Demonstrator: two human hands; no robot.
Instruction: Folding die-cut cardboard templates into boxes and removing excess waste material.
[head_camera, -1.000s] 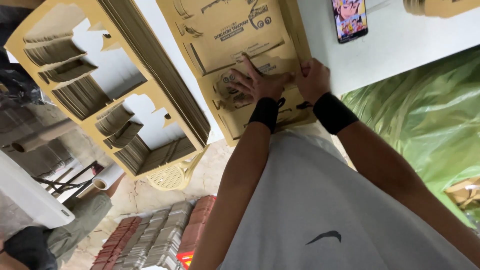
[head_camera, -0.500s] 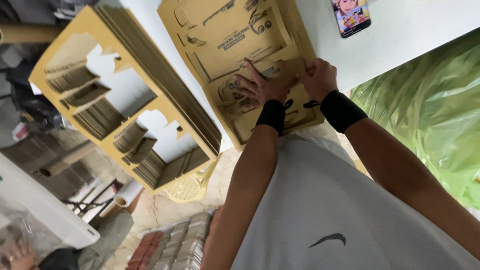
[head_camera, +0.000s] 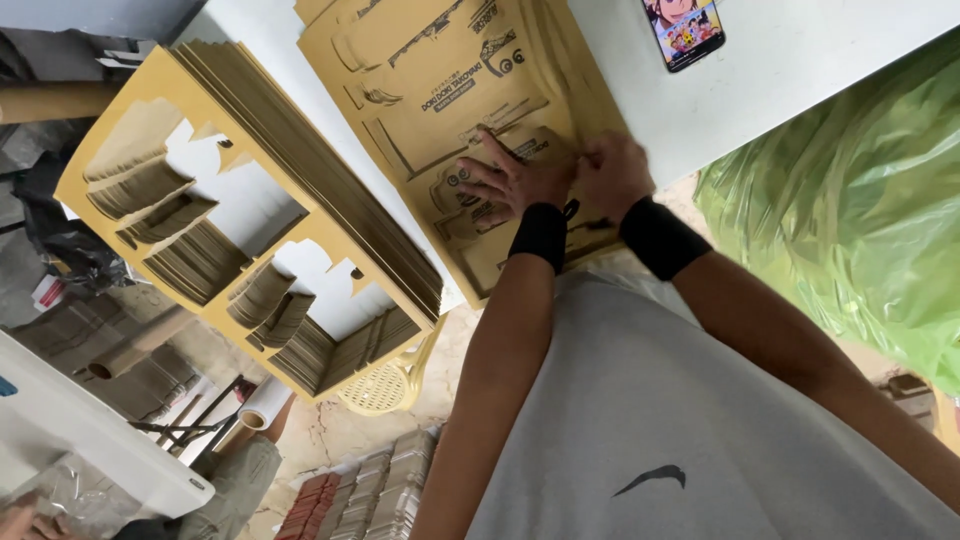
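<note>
Die-cut cardboard sheet (head_camera: 440, 110): printed, tan, top of stack on white table (head_camera: 800, 80), at near edge. Left hand (head_camera: 505, 185) flat on sheet, fingers spread, open. Right hand (head_camera: 612, 172) beside it, touching, fingers curled onto sheet edge; grip unclear. Versus half second ago: hands nearly unchanged on sheet, view shifted. Punched-out cardboard stack (head_camera: 250, 220) left; phone (head_camera: 685, 30) beyond; green plastic bag (head_camera: 860, 200) right.
</note>
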